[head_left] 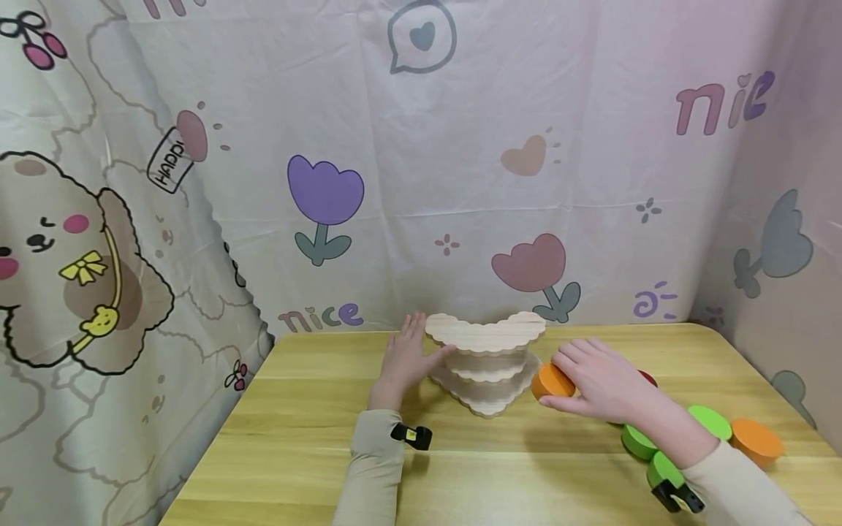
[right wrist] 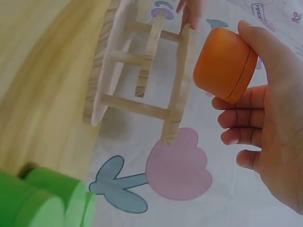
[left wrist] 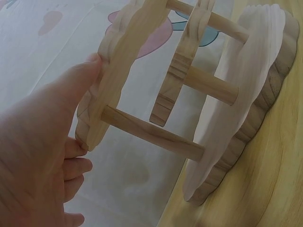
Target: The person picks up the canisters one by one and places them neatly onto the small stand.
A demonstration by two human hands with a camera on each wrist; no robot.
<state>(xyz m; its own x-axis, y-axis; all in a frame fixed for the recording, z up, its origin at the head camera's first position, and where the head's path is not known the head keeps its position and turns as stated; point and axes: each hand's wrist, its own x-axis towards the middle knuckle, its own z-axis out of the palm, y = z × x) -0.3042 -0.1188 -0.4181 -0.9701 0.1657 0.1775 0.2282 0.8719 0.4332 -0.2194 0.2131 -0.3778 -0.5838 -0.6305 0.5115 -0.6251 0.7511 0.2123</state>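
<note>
A pale wooden stand (head_left: 485, 336) has scalloped boards in three tiers, joined by round dowels (left wrist: 151, 135). At its left end, my left hand (head_left: 406, 361) has its fingers extended and its thumb toward the front. In the left wrist view, thumb (left wrist: 87, 71) and index finger touch the edge of the top board (left wrist: 128, 61). My right hand (head_left: 608, 380) holds an orange cylindrical block (head_left: 552, 383) between thumb and fingers, right of the stand and above the table. The right wrist view shows a seam near one end of this block (right wrist: 222, 61).
Several green blocks (head_left: 710, 422) lie on the table at the right, partly under my right forearm. Beside them is another orange block (head_left: 758, 441). A red block (head_left: 648, 378) shows partly behind my right hand. Printed cloth (head_left: 421, 183) hangs behind the wooden table (head_left: 289, 431).
</note>
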